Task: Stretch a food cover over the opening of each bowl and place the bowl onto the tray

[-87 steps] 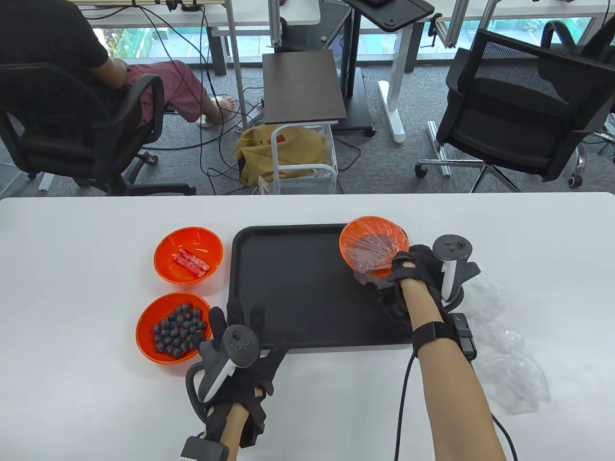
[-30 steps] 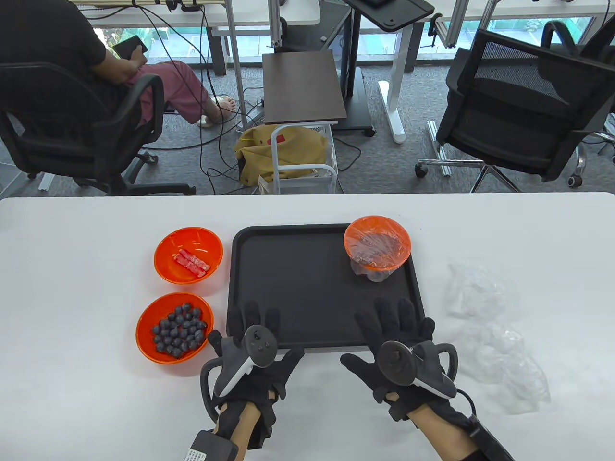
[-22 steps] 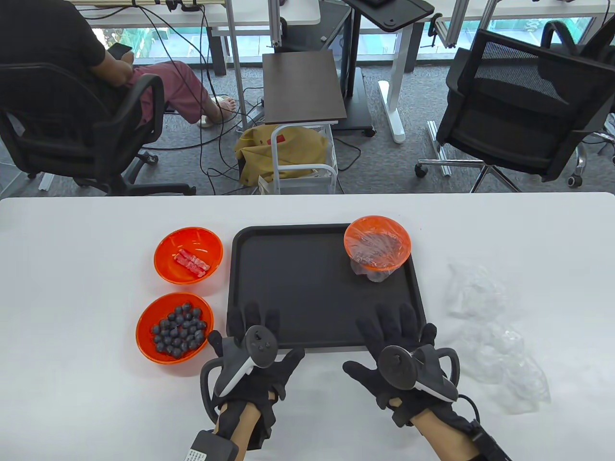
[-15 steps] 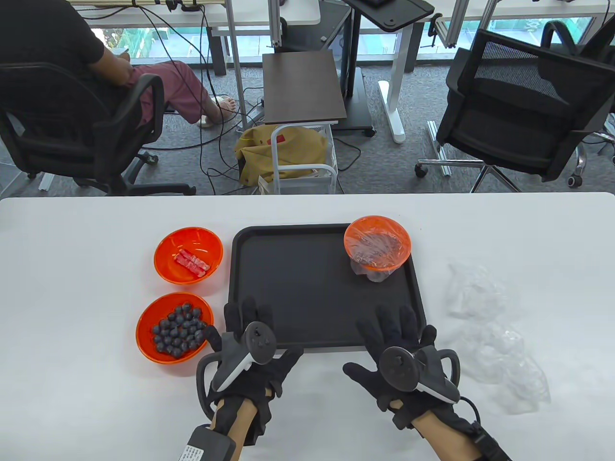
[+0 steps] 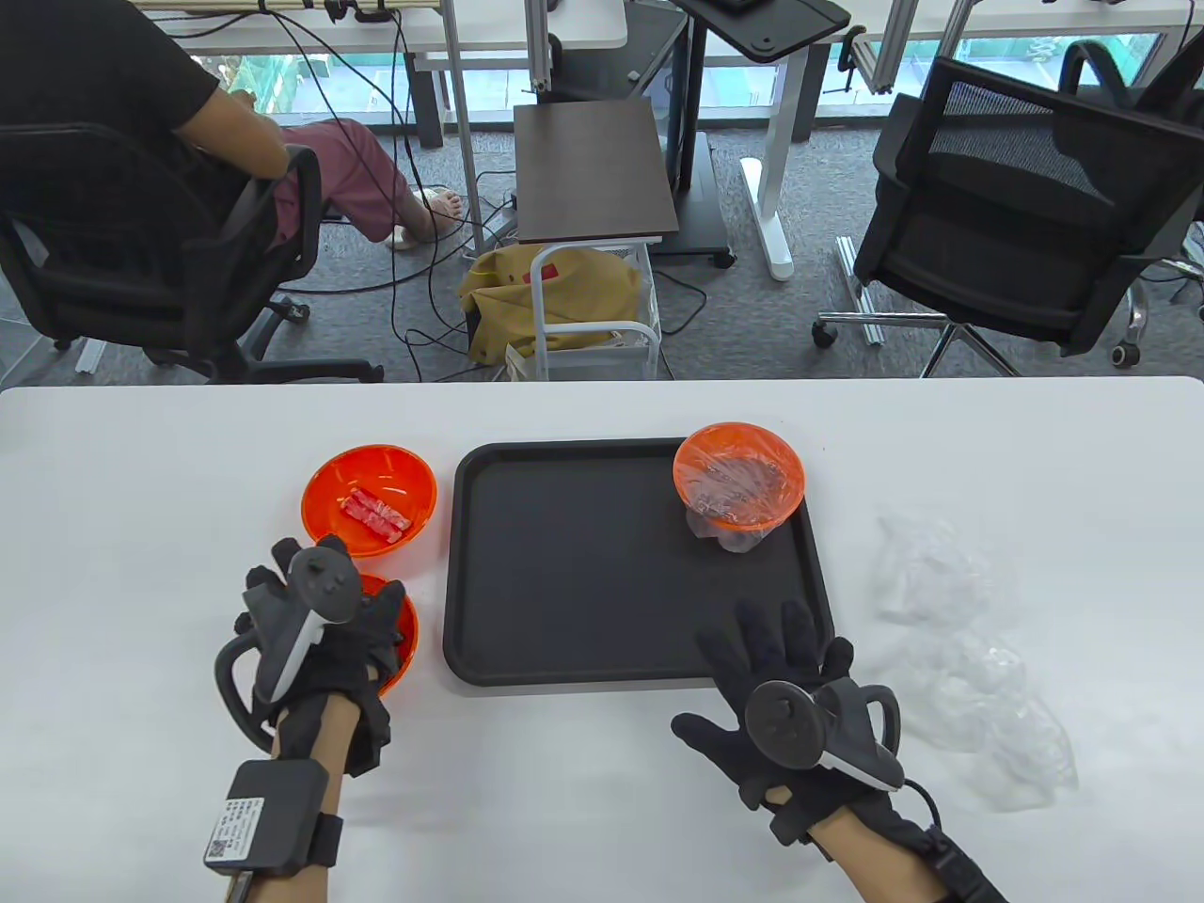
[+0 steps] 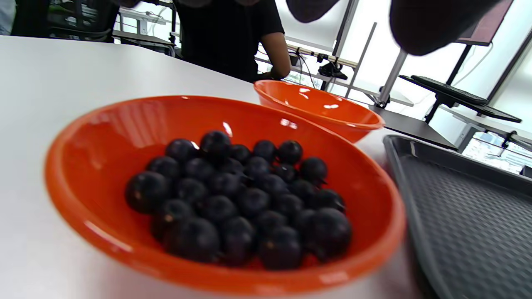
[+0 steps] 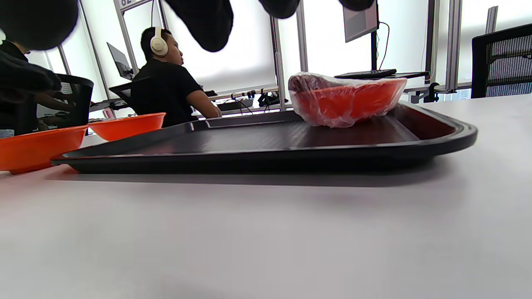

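A black tray (image 5: 583,564) lies mid-table. In its far right corner stands an orange bowl wrapped in clear film (image 5: 740,475), also seen in the right wrist view as the covered bowl (image 7: 347,101). Left of the tray stand two uncovered orange bowls. The near one, the berry bowl (image 6: 224,199), holds dark berries; only its right rim (image 5: 406,632) shows under my left hand (image 5: 315,602). That hand hovers over it with fingers (image 6: 432,25) spread and holds nothing. My right hand (image 5: 776,658) lies flat and open at the tray's front right edge.
The far orange bowl (image 5: 370,499) holds red wrapped sweets. Loose clear food covers (image 5: 941,574) lie crumpled on the table right of the tray, a second heap (image 5: 1011,724) nearer. A person sits in a chair beyond the table's far left.
My left hand has swung left from the tray's front edge to above the berry bowl. The right hand, after leaving the covered bowl on the tray, has stayed still.
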Demonstrator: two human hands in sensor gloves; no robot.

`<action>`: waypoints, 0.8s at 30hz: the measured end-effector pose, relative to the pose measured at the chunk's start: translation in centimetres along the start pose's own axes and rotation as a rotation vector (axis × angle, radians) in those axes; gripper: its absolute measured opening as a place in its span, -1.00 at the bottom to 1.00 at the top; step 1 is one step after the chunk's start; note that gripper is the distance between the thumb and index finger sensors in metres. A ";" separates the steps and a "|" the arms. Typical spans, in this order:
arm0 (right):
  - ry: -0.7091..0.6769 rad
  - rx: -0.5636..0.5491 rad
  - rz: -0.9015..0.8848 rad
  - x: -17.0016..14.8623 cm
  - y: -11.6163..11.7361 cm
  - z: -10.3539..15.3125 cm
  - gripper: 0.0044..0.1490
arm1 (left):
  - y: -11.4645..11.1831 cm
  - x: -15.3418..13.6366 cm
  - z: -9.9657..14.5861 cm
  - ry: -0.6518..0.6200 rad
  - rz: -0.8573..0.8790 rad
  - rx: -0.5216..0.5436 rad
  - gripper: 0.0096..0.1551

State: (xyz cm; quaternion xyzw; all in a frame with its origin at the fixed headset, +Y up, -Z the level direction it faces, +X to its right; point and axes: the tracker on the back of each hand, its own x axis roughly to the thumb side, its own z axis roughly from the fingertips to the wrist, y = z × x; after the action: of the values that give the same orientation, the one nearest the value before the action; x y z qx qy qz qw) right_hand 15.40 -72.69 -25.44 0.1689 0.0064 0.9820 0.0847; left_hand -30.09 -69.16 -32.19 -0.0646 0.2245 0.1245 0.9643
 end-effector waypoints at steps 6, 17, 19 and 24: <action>-0.006 0.017 0.001 0.3 0.2 -0.1 0.21 | 0.0 -4.1 -2.1 0.094 0.039 0.059 -0.08; 0.002 0.034 -0.015 0.0 0.3 0.0 0.20 | -1.6 -5.7 -4.2 0.130 0.087 -0.019 -0.24; 0.003 0.032 -0.014 0.0 0.3 0.1 0.20 | -1.9 -5.6 -4.5 0.136 0.101 -0.024 -0.28; 0.004 0.026 -0.019 -0.1 0.3 0.1 0.19 | -2.5 -6.1 -5.1 0.150 0.231 -0.054 -0.41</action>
State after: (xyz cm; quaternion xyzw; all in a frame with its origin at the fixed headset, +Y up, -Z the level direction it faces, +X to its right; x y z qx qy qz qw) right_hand 15.49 -72.97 -25.36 0.1680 0.0207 0.9813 0.0916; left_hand -36.77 -73.80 -33.79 -0.0732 0.2984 0.2355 0.9220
